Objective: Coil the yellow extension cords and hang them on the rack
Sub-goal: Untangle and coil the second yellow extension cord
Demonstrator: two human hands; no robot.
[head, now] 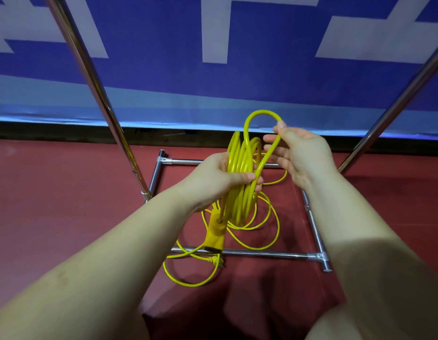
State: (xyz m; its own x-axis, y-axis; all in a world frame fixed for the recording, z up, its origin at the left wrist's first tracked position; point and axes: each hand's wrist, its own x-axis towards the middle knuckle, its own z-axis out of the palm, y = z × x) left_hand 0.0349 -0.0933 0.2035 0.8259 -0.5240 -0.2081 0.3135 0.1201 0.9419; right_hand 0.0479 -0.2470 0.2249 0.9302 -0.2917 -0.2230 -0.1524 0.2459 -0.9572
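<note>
Here the left hand is wrapped around a bundle of yellow loops, the coil, thumb clamped across the front of it. The right hand pinches a fresh loop between thumb and fingertips, arched just above and beyond the left grip. Below that grip the socket block dangles, and more loose cord lies on the red floor inside the rack.

To do this step well, the person would likely lay the new loop flat against the others at matching size, let the cord roll in the right fingers so it does not twist, and keep the left thumb pressing so nothing slips.

The rack's top rail is out of view, so the hanging spot cannot be judged. How the floor cord runs under the bar is hard to follow, and whether it is one cord or two cannot be told.
</note>
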